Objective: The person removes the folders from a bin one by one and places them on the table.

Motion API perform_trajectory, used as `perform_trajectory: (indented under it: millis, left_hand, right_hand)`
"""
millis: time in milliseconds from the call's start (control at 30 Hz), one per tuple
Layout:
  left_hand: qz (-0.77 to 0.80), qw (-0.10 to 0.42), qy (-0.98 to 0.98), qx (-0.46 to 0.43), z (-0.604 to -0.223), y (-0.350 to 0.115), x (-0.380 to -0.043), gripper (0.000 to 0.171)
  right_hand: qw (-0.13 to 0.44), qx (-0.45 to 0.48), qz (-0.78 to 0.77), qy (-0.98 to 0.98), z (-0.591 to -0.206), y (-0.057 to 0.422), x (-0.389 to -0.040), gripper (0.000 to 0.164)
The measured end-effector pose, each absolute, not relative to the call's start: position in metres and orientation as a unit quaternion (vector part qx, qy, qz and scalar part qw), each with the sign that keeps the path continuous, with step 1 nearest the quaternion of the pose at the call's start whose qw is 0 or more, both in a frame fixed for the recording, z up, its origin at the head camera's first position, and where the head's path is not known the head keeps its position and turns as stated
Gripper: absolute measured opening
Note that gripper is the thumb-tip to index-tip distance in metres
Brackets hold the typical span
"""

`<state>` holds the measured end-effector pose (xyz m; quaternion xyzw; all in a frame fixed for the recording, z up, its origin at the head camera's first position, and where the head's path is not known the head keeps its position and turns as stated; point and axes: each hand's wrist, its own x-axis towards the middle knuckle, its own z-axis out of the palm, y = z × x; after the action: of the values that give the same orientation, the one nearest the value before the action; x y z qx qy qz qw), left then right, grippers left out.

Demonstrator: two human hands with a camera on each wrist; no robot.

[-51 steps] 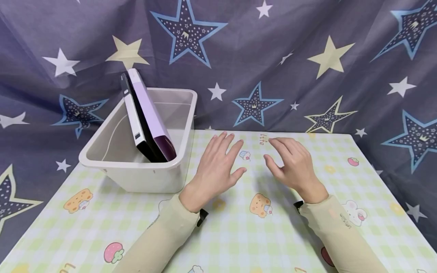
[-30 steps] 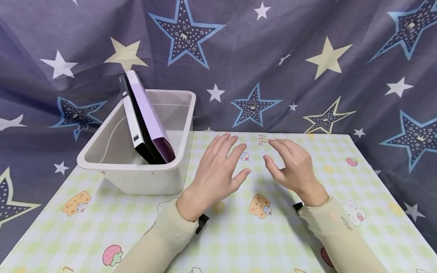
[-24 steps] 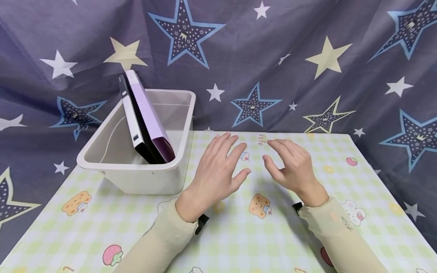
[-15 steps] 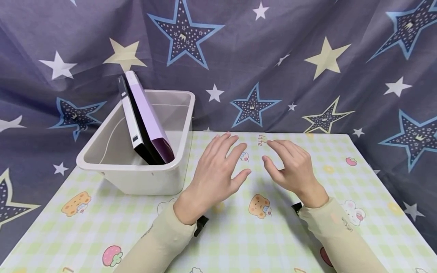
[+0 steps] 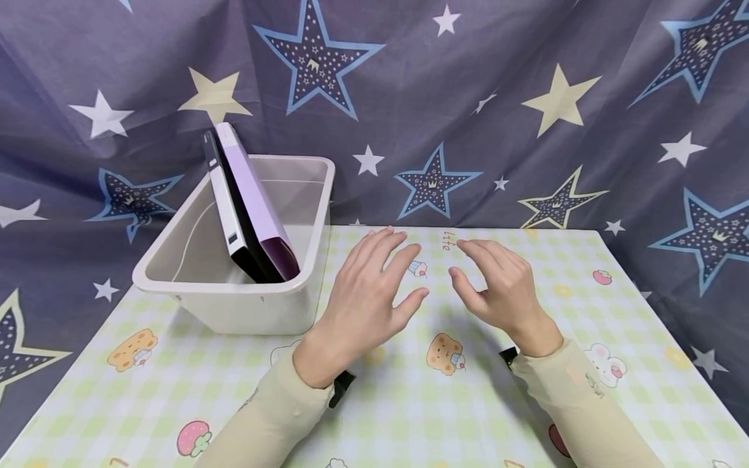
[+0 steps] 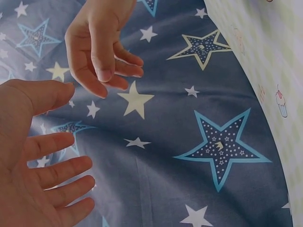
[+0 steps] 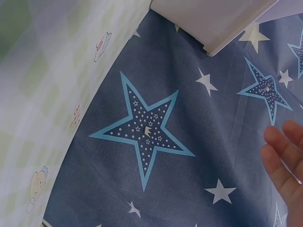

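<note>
My left hand hovers palm down above the table, its fingers loosely spread and holding nothing. To its right is my right hand, also without anything in it, thumb apart from the softly bent fingers. A gap separates the two hands. Left of the left hand stands a light grey plastic bin. Inside it two binder-like files lean side by side: a lilac one and a black one with a white spine. The left wrist view has the left hand below the right hand.
A pale green checked cloth with cartoon prints covers the table. Behind it hangs a dark blue-grey curtain patterned with stars. In the right wrist view, the bin's wall shows at the top.
Both hands keep nearly the same pose. The left wrist has edged slightly left and back, with its fingertips about in place. The bin and files have not moved.
</note>
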<state>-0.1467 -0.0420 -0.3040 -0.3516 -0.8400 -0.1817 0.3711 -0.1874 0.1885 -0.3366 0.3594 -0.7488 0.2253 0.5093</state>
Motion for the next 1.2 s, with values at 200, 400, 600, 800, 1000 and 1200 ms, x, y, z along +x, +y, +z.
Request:
perform_trajectory:
  millis: [200, 400, 600, 800, 1000, 1200]
  left_hand:
    - [-0.18, 0.372, -0.84, -0.351, -0.303, -0.047, -0.144, 0.05]
    - [-0.199, 0.38, -0.832, -0.352, -0.301, -0.051, -0.142, 0.052]
    - [-0.219, 0.38, -0.827, -0.352, -0.301, -0.055, -0.141, 0.055]
    - [-0.218, 0.38, -0.828, -0.351, -0.3, -0.061, -0.139, 0.052]
    - [-0.22, 0.391, -0.824, -0.347, -0.3, -0.067, -0.139, 0.049]
    - [-0.225, 0.388, -0.823, -0.349, -0.3, -0.071, -0.138, 0.047]
  right_hand:
    - [0.506, 0.363, 0.229, -0.748, -0.335, 0.187, -0.188, 0.034]
    - [0.504, 0.365, 0.23, -0.748, -0.335, 0.185, -0.187, 0.034]
    - [0.504, 0.366, 0.232, -0.747, -0.335, 0.184, -0.187, 0.035]
    - [0.503, 0.374, 0.234, -0.743, -0.335, 0.181, -0.187, 0.035]
    - [0.495, 0.383, 0.239, -0.742, -0.333, 0.176, -0.189, 0.036]
    - [0.494, 0.386, 0.242, -0.74, -0.332, 0.172, -0.191, 0.036]
